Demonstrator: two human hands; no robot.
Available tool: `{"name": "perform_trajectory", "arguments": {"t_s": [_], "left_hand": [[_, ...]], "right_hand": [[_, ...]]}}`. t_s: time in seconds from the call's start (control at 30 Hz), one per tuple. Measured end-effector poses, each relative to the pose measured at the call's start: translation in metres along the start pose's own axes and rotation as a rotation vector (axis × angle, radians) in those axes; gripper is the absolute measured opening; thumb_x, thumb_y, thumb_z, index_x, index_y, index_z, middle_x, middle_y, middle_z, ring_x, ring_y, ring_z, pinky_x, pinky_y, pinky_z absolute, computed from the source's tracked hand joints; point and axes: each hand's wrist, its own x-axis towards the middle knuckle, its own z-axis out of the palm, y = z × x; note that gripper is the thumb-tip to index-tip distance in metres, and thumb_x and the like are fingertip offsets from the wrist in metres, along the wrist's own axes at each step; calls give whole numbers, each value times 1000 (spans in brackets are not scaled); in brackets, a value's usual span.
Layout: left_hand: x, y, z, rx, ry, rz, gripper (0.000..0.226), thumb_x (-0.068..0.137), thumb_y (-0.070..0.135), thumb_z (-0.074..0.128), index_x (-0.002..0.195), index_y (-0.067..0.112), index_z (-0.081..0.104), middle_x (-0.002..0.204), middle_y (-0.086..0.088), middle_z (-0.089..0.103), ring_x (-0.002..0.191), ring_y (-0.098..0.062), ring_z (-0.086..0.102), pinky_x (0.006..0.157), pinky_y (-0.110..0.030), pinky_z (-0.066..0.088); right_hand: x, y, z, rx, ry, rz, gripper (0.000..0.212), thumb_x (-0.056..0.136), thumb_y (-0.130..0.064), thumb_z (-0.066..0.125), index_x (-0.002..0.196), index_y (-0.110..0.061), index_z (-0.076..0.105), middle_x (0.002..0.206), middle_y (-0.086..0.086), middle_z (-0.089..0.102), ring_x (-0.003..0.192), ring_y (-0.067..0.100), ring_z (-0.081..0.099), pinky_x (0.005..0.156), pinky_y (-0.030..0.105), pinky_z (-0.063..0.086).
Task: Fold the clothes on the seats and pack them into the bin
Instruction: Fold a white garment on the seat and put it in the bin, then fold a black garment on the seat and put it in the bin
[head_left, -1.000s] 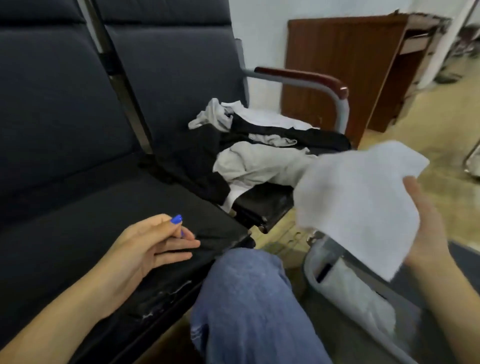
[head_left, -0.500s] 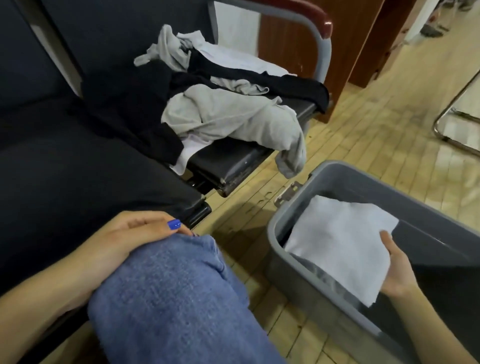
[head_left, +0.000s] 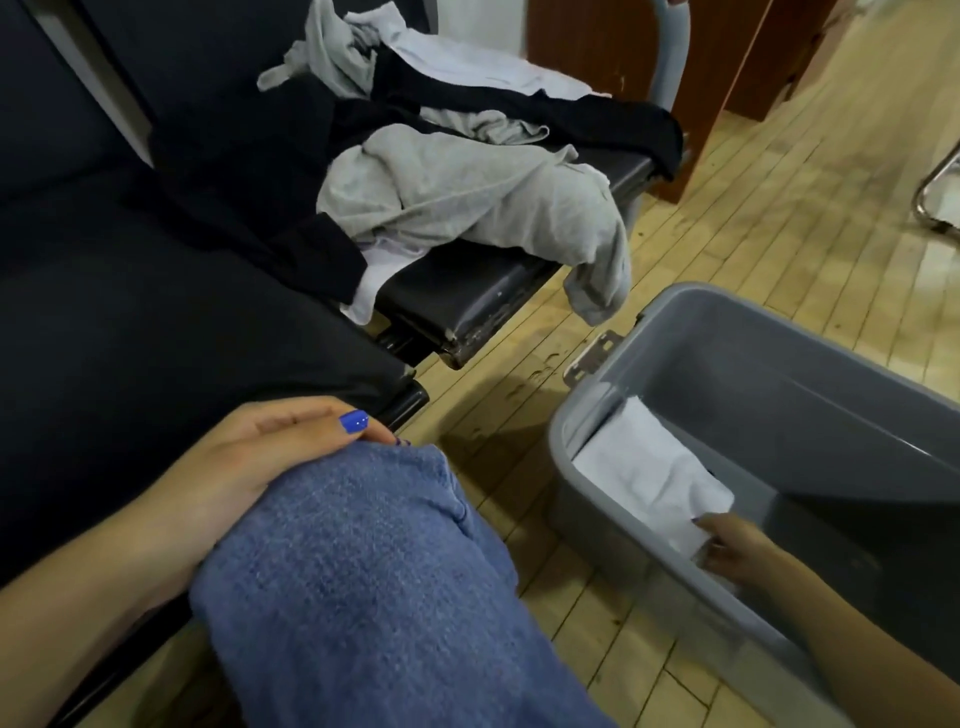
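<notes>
This looks like a waiting area or hall in a public or office building. Dark padded seats (head_left: 156, 322) stand joined in a row on a metal frame, the end one with a grey tube armrest (head_left: 670, 57), as in a waiting room. The floor (head_left: 753, 218) is worn pale wood strips. A reddish-brown wooden cabinet (head_left: 727, 62) stands against a white wall behind the seats, and a chrome tube chair leg (head_left: 935, 192) shows at the right edge.

One head-worn camera looks steeply down, close over seats (head_left: 156, 322) and, seemingly floor-level, bin (head_left: 587, 415).
</notes>
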Motion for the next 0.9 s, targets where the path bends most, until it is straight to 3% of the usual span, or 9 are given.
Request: {"name": "perform_trajectory", "arguments": {"t_s": [0.07, 0.23, 0.33, 0.43, 0.53, 0.63, 0.7, 0.8, 0.9], "left_hand": [[-6, 8, 2, -8, 0, 13, 43, 84, 53, 63, 110, 19, 70, 111, -6, 70, 107, -25, 65, 97, -54, 46], [-25, 37, 13, -90, 78, 53, 63, 46, 66, 75, 89, 20, 75, 99, -7, 73, 97, -23, 69, 85, -34, 52], [-33, 51, 18, -177, 123, 71, 24, 67, 39, 72, 79, 19, 76, 92, -4, 74, 91, -14, 69, 80, -27, 50], [-41, 55, 9, -151, 224, 108, 14, 85, 12, 65, 77, 12, 76, 89, -6, 74, 84, -11, 70, 75, -19, 53], [-51, 58, -14, -137, 326, 116, 22, 88, 7, 58, 79, 18, 75, 87, -3, 75, 84, -12, 70, 77, -20, 55], [-70, 55, -47, -127, 428, 138, 25, 88, 8, 57, 80, 24, 75, 85, -3, 75, 82, -14, 71, 76, -28, 56], [-80, 51, -67, -123, 495, 149, 24, 88, 8, 57, 78, 20, 76, 83, -4, 75, 81, -17, 71, 76, -33, 57], [-88, 40, -92, -159, 623, 151, 18, 90, 8, 57, 82, 10, 74, 81, -6, 74, 78, -19, 71, 79, -35, 54], [-90, 23, -110, -189, 680, 129, 16, 90, 8, 58, 81, 9, 72, 78, -5, 74, 72, -17, 69, 77, -35, 51]], "right_hand": [[-6, -4, -7, -118, 55, -71, 32, 93, 0, 52, 124, -6, 48, 83, 17, 52, 67, 30, 53, 40, 32, 50], [1, 0, -12, -485, -5, -172, 79, 84, 7, 60, 147, -24, 22, 106, 24, 56, 80, 39, 62, 64, 57, 55], [-24, -21, 5, -725, 50, -273, 94, 88, -9, 63, 153, -24, -3, 150, 22, 26, 130, 43, 35, 92, 52, 43], [-63, -68, 37, -767, 74, -616, 87, 91, -19, 63, 153, -21, 3, 156, 19, 13, 139, 41, 24, 110, 51, 28], [-132, -115, 78, -517, 58, -1042, 78, 92, -15, 59, 153, -24, 11, 154, 10, 27, 136, 31, 34, 106, 46, 36], [-212, -160, 123, -379, -71, -1297, 72, 95, -10, 52, 151, -32, 13, 141, 3, 45, 109, 24, 55, 83, 41, 48], [-259, -186, 153, -402, -122, -1377, 59, 96, -11, 51, 147, -30, 29, 132, 3, 51, 99, 27, 58, 79, 38, 46], [-316, -211, 203, -492, -166, -1506, 47, 94, -13, 53, 139, -25, 45, 129, 5, 55, 116, 17, 51, 87, 20, 34], [-363, -219, 259, -785, -233, -1638, 43, 91, -18, 56, 134, -22, 52, 125, 8, 58, 117, 22, 53, 86, 23, 35]]}}
